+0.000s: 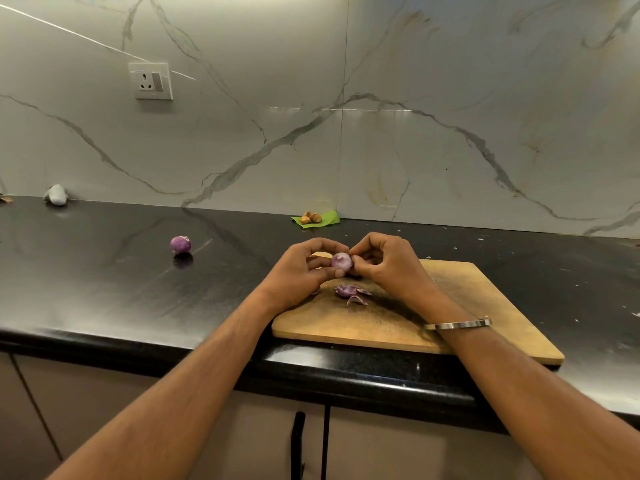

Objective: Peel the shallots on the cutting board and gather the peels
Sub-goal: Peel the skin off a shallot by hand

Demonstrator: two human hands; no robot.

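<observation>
A small purple shallot is held above the back left part of the wooden cutting board. My left hand grips it between thumb and curled fingers. My right hand pinches at its right side with fingertips. Several purple peels lie on the board just below the hands. A second purple shallot sits alone on the black countertop, well to the left of the board.
A green leaf with small brown pieces lies against the marble backsplash behind the board. A grey-white lump rests at the far left back. A wall socket is mounted on the backsplash. The board overhangs the counter's front edge.
</observation>
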